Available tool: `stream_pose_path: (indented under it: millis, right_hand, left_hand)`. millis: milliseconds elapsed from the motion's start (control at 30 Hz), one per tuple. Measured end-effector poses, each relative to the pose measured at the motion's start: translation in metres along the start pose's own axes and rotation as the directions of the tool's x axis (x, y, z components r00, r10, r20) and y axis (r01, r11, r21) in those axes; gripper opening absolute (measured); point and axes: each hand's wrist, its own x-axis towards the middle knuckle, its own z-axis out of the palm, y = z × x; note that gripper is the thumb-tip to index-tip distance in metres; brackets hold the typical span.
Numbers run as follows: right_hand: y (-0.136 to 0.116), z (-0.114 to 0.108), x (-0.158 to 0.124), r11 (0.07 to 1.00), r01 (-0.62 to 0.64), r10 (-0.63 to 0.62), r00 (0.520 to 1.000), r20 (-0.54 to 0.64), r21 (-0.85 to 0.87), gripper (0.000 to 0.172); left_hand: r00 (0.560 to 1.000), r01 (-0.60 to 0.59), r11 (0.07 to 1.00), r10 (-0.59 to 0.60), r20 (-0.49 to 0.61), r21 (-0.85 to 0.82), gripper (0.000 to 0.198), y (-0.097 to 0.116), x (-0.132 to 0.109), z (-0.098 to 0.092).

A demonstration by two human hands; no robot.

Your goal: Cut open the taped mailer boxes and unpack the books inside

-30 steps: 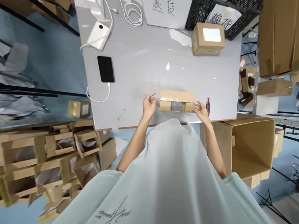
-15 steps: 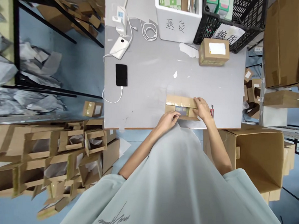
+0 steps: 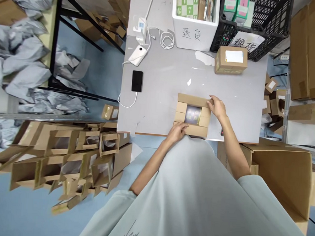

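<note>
A small cardboard box [image 3: 181,108] lies at the table's front edge with its flaps folded outward. Through its opening shows a bluish-purple, blurred item [image 3: 193,115] that I cannot make out. My left hand [image 3: 177,131] is closed on the front flap near its left corner, fingertips lying over the cardboard. At the far right corner, my right hand [image 3: 217,107] pinches the back flap between thumb and fingers. Just beside my right wrist, a small red and black tool [image 3: 222,132] is mostly covered by the forearm.
Behind are a taped carton [image 3: 231,61], a white foam bin [image 3: 196,35] and a black crate [image 3: 278,18]. A black phone-like device [image 3: 137,81], a white power bank [image 3: 138,55] and cables lie left on the table [image 3: 162,79]. A large open carton [image 3: 279,175] stands at right.
The box flaps have spread outward, showing more of the inside. My right hand has lifted slightly with the back flap; my left stays on the front one. The view has shifted.
</note>
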Motion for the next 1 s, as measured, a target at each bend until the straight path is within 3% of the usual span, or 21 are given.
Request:
stream_pose_path:
  millis: [167,333,467,600,800,900,1000]
  right_hand:
    - [-0.003,0.022,0.023,0.989,-0.147,0.147,0.989,-0.021,0.012,0.06]
    - [-0.01,0.022,0.023,0.993,-0.085,0.079,0.994,-0.073,-0.08,0.042]
    - [-0.03,0.021,-0.005,0.971,0.08,-0.097,0.993,-0.064,-0.223,0.039]
    - [-0.054,0.039,-0.05,0.917,0.27,-0.255,0.963,0.089,-0.294,0.036]
    - [-0.067,0.06,-0.086,0.903,0.307,-0.221,0.932,0.287,-0.302,0.036]
    - [-0.058,0.052,-0.096,0.911,0.294,-0.23,0.944,0.235,-0.289,0.037]
    - [-0.041,0.039,-0.113,0.945,0.233,-0.213,0.971,0.111,-0.228,0.038]
  left_hand:
    - [0.999,0.026,0.979,-0.031,0.022,0.201,0.059,0.006,0.009,0.002]
    - [0.999,0.045,0.943,-0.044,-0.012,0.33,0.054,0.005,0.009,0.008]
    - [0.999,0.029,0.969,-0.026,-0.019,0.245,0.052,0.008,0.002,0.007]
    - [0.994,-0.058,0.972,0.077,-0.075,0.228,0.037,0.023,0.015,-0.004]
    - [1.0,0.022,0.862,-0.03,0.009,0.506,0.041,0.046,0.052,-0.024]
    - [1.0,0.021,0.845,-0.012,-0.021,0.535,0.042,0.048,0.048,-0.038]
    - [0.993,0.032,0.851,0.033,-0.113,0.524,0.037,0.04,0.029,-0.057]
